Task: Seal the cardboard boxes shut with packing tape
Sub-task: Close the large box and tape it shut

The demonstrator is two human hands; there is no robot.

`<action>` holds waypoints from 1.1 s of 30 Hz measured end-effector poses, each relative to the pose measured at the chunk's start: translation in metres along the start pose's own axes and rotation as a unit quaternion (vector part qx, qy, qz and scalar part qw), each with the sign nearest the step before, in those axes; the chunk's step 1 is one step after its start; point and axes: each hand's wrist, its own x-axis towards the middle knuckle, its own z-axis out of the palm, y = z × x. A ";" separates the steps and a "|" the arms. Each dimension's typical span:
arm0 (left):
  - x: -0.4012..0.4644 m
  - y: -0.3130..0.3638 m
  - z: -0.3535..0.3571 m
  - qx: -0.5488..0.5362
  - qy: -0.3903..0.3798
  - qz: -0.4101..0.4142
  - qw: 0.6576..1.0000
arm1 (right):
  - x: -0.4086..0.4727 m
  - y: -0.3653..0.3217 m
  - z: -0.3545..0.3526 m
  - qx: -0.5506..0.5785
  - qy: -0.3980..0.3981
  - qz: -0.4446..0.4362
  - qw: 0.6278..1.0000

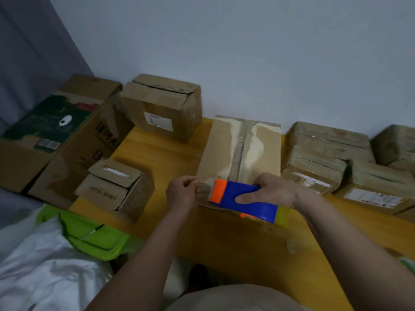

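Observation:
A long cardboard box (pixel 258 151) lies on the wooden table (pixel 157 153) in front of me, its top flaps closed with a seam running away from me. My right hand (pixel 271 191) grips a blue and orange tape dispenser (pixel 242 198) at the box's near edge. My left hand (pixel 182 191) pinches the free end of the tape (pixel 203 187) just left of the dispenser's orange mouth. Several other cardboard boxes stand around.
A small box (pixel 114 187) with loose flaps sits at the left, another box (pixel 161 106) stands by the wall, and large boxes (pixel 58 135) lean at the far left. Taped boxes (pixel 325 158) are stacked on the right. A green tray (pixel 94 239) and white plastic (pixel 40 265) lie at the lower left.

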 end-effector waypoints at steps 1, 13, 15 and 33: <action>0.003 -0.002 -0.001 0.014 0.012 0.002 1.000 | 0.006 -0.006 0.001 0.000 0.005 0.004 1.000; 0.024 -0.011 -0.005 0.090 0.022 -0.026 0.995 | 0.047 -0.046 0.004 0.022 -0.028 0.055 0.998; 0.026 -0.012 -0.003 0.094 0.015 -0.034 0.995 | 0.051 -0.049 0.005 0.029 -0.037 0.058 0.997; 0.017 -0.059 0.003 0.273 -0.097 0.260 0.921 | 0.055 -0.056 0.008 0.009 -0.030 0.074 0.997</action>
